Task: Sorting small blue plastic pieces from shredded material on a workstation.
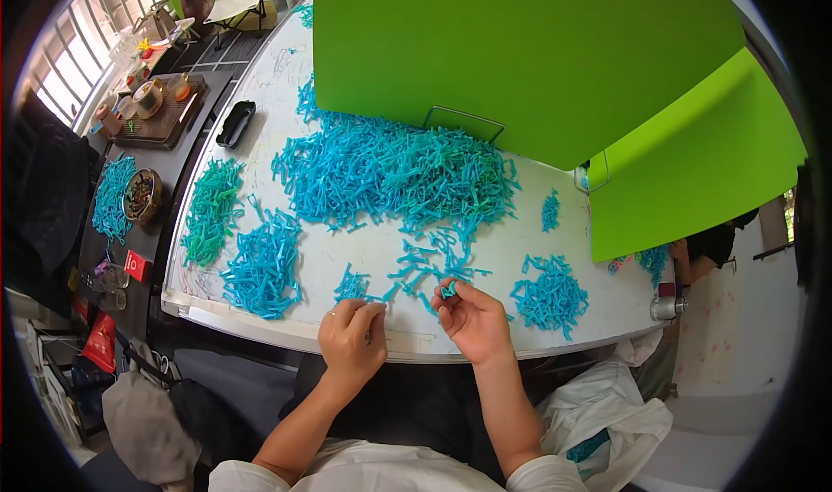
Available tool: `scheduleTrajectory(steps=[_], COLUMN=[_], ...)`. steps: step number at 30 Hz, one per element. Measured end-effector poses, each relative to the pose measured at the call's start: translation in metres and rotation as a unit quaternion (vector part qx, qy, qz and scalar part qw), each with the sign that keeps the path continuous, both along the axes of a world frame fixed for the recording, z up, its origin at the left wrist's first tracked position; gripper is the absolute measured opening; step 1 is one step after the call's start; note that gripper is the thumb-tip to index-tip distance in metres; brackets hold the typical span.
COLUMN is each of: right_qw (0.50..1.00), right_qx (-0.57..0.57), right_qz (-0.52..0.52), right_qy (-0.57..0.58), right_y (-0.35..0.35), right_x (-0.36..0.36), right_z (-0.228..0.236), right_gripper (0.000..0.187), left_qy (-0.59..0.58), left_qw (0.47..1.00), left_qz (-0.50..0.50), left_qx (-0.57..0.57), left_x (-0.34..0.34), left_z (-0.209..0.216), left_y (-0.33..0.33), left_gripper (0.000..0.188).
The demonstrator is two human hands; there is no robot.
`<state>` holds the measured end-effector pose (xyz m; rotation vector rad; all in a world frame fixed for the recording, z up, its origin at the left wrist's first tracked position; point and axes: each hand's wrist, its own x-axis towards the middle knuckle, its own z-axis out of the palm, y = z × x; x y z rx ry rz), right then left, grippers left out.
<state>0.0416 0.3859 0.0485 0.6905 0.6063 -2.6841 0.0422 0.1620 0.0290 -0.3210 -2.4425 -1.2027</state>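
Observation:
My right hand (pixel 477 323) is closed in a pinch on a small teal plastic piece (pixel 448 292), held just above the table's near edge. To its left, my left hand (pixel 349 340) has its fingers pressed together; a teal piece touches or lies beside the fingertips, and I cannot tell if it is gripped. Loose teal plastic pieces (pixel 416 267) lie scattered beyond both hands. A small heap of blue pieces (pixel 351 285) sits just past my left hand. Right of my right hand is a larger blue heap (pixel 550 294).
A large mound of teal pieces (pixel 399 171) covers the white table's (pixel 325 258) middle, against a green panel (pixel 529 58). Green (pixel 212 210) and blue heaps (pixel 263 267) stand left, near a black tray (pixel 236 124). Another person's arm (pixel 685 262) shows at right. A white bag (pixel 607 405) hangs below.

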Motion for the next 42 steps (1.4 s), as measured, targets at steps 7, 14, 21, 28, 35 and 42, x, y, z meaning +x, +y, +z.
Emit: scheduleTrajectory(steps=[7,14,21,28,35,42], right_qw=[1.000,0.983,0.782,0.470,0.555,0.929], right_qx=[0.016,0.181,0.611,0.833,0.797,0.362], right_qz=[-0.008,-0.023,-0.014,-0.021,-0.051,-0.048], right_qy=[0.012,0.001,0.124,0.291,0.235,0.055], right_y=[0.004,-0.022,-0.049,-0.061,-0.055,-0.024], right_x=[0.020,0.030,0.045,0.041,0.046,0.063], right_z=[-0.008,0.009,0.005,-0.006,0.019,0.007], right_gripper=[0.024,0.027,0.017,0.019,0.016,0.006], left_qy=[0.009,-0.006,-0.024,-0.002,-0.064,-0.075], left_qw=[1.000,0.999,0.996,0.999,0.983,0.995], left_qz=[0.000,-0.017,-0.029,0.014,-0.023,-0.046], left_qx=[0.009,0.051,0.079,-0.034,-0.169,-0.040], left_x=[0.001,0.002,0.021,0.014,-0.016,-0.004], left_z=[-0.002,0.002,0.005,0.007,0.003,0.021], left_y=[0.000,-0.002,-0.005,-0.003,0.011,0.008], left_gripper=[0.020,0.020,0.021,0.019,0.020,0.019])
